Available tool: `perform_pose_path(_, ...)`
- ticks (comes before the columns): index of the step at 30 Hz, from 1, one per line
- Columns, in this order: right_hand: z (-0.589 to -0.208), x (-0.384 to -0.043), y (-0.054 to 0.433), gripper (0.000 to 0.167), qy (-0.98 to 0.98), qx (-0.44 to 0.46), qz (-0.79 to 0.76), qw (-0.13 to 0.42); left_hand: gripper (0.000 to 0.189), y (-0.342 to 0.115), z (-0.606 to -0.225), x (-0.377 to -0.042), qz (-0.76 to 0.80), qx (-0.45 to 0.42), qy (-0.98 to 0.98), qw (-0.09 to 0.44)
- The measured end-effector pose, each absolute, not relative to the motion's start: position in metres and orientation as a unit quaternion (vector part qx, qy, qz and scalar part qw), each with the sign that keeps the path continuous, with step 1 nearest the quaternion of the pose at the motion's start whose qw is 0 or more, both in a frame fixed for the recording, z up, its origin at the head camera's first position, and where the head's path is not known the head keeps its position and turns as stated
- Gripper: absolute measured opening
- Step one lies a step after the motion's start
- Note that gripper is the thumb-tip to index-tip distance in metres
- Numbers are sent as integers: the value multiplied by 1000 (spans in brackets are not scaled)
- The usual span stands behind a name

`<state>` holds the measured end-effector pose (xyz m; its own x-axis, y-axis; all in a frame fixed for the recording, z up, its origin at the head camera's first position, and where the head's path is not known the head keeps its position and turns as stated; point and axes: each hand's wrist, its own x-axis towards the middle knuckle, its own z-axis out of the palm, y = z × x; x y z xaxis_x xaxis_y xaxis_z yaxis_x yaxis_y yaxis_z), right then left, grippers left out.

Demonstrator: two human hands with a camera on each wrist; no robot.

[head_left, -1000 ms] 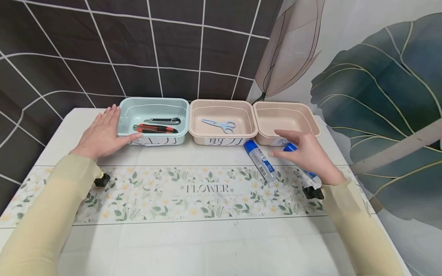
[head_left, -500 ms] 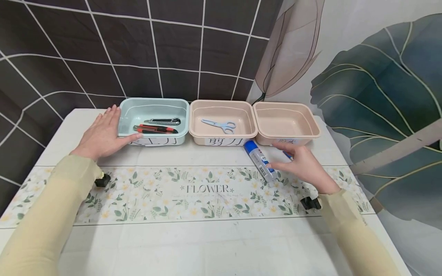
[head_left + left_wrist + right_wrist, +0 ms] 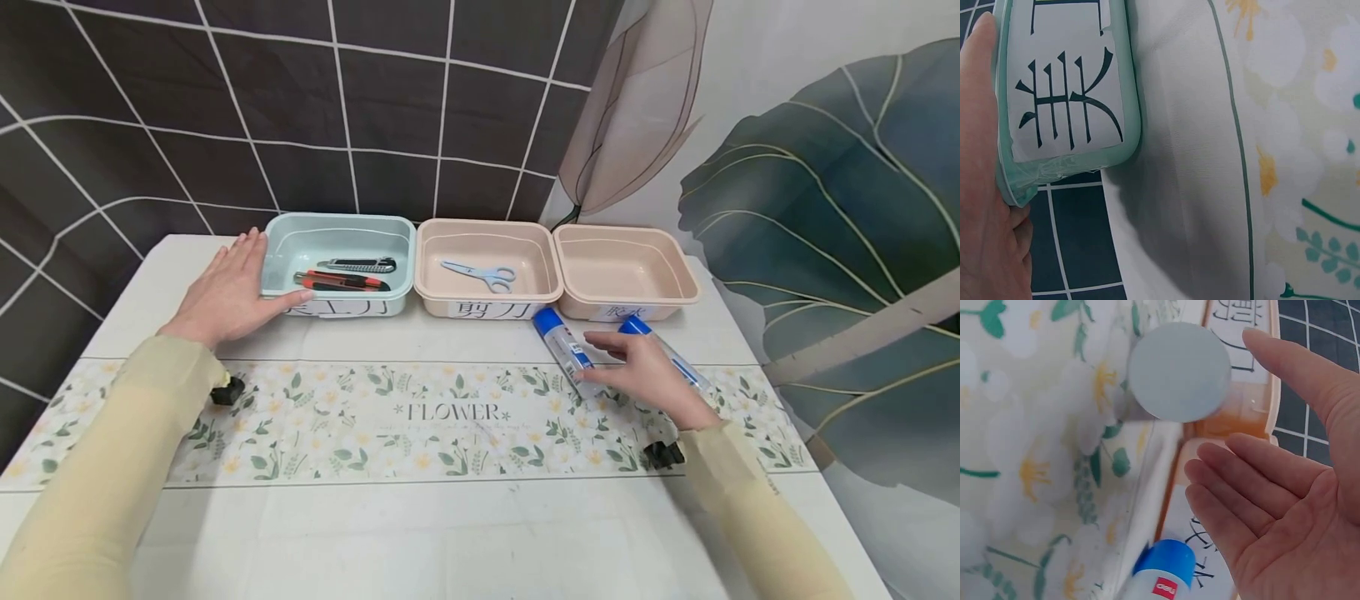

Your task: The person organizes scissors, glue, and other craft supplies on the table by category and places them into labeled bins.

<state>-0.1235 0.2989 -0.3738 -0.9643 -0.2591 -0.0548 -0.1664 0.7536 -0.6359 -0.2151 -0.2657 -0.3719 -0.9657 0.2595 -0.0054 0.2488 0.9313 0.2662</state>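
My left hand (image 3: 225,292) rests at the left end of a light blue bin (image 3: 339,223), fingers straight along its side and thumb on the front rim. Two utility knives, one black and silver (image 3: 358,265), one red and black (image 3: 341,281), lie inside. With fingers and thumb apart, my right hand (image 3: 647,373) is over a clear glue bottle with a blue cap (image 3: 561,348), fingertips right beside its body. Its round grey end (image 3: 1179,372) faces the right wrist camera between thumb and fingers. Another glue bottle (image 3: 637,326) lies partly hidden behind that hand.
A middle beige bin (image 3: 525,287) contains blue scissors (image 3: 483,273). The right beige bin (image 3: 630,235) stands beside it in the row. Labels face front. A floral runner (image 3: 450,454) crosses the white table (image 3: 360,542); a dark checked cloth (image 3: 390,100) hangs behind.
My right hand has moved left and down from the right glue bottle to the left one, uncovering more of the right bottle. The left hand keeps its place on the blue bin.
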Motion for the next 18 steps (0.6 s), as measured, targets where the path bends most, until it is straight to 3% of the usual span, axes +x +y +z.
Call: perform_pose_path(18,-386,-119,293,65,941,-67,-318,99,118,-265,-372,-214,133,130,982,14)
